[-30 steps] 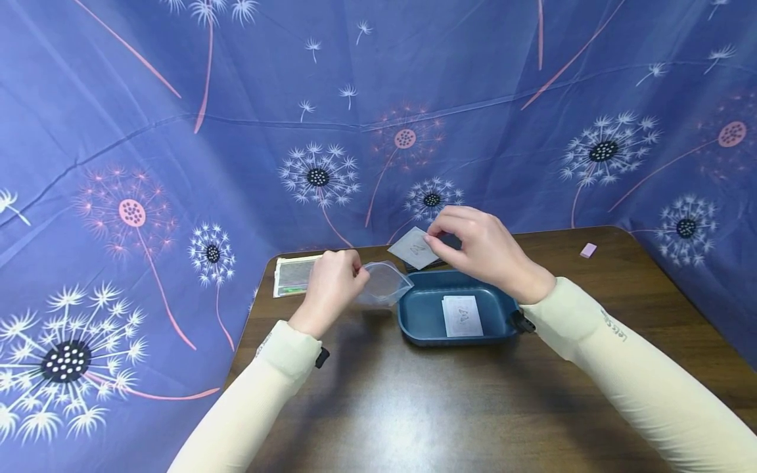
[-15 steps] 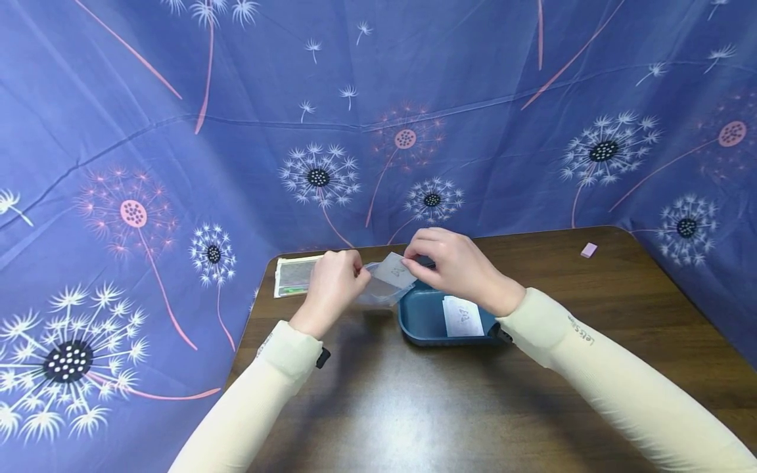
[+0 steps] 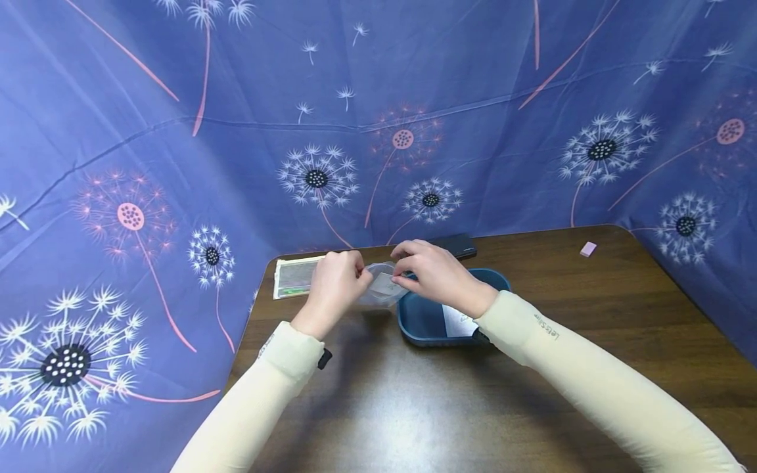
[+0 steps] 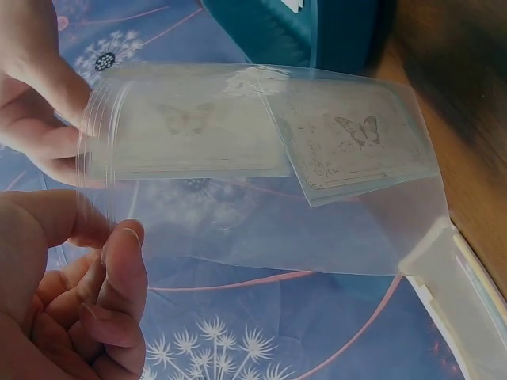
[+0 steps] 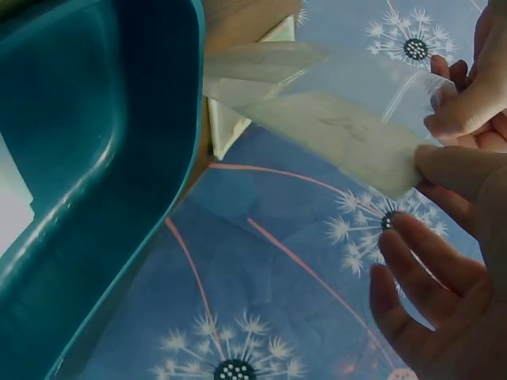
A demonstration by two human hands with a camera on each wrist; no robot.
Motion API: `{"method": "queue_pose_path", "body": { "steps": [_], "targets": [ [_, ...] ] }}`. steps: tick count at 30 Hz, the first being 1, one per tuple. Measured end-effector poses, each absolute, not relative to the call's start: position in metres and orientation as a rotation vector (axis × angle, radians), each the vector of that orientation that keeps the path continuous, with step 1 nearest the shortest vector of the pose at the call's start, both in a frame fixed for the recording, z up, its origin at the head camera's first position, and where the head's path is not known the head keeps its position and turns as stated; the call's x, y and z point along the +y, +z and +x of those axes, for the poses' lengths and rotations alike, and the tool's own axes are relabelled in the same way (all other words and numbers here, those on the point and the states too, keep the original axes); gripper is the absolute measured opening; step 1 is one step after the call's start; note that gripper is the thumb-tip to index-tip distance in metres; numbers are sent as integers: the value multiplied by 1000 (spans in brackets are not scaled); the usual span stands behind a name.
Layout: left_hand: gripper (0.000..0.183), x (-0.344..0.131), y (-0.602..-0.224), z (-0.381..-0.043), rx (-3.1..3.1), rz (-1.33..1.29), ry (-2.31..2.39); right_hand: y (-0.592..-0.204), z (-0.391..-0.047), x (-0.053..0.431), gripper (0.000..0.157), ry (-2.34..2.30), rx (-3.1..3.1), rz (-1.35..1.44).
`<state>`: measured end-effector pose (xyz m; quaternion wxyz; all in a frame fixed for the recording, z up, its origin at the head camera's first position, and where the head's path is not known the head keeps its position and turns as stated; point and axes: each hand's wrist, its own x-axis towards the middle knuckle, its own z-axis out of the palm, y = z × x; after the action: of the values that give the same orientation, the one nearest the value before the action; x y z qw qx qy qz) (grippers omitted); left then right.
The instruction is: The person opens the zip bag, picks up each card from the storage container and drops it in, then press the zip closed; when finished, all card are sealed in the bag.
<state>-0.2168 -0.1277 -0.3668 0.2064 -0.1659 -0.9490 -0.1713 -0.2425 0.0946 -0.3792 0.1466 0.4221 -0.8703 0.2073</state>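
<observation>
My left hand pinches the mouth edge of a clear zip bag, held up over the table left of a dark teal tray. My right hand pinches the end of a thin pale card with a butterfly print. In the left wrist view most of that card lies within the bag's outline, its near end at the mouth. Deeper in the bag sits a second butterfly card, tilted. One more white card lies in the tray, partly hidden by my right forearm.
A pale-edged mesh pouch with something green in it lies at the back left. Behind the tray is a flat black object. A small pink block sits at the far right. A blue dandelion-print cloth hangs behind the table.
My right hand has moved left and down, carrying the card from above the tray into the bag's mouth. The left hand has held the bag in nearly the same place.
</observation>
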Motion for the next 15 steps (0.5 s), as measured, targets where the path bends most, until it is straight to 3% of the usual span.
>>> {"method": "queue_pose_path", "body": {
  "steps": [15],
  "targets": [
    [28, -126, -367, -218, -2674, -454, -497, -382, -253, 75, 9, 587, -2809, 1216]
  ]
}}
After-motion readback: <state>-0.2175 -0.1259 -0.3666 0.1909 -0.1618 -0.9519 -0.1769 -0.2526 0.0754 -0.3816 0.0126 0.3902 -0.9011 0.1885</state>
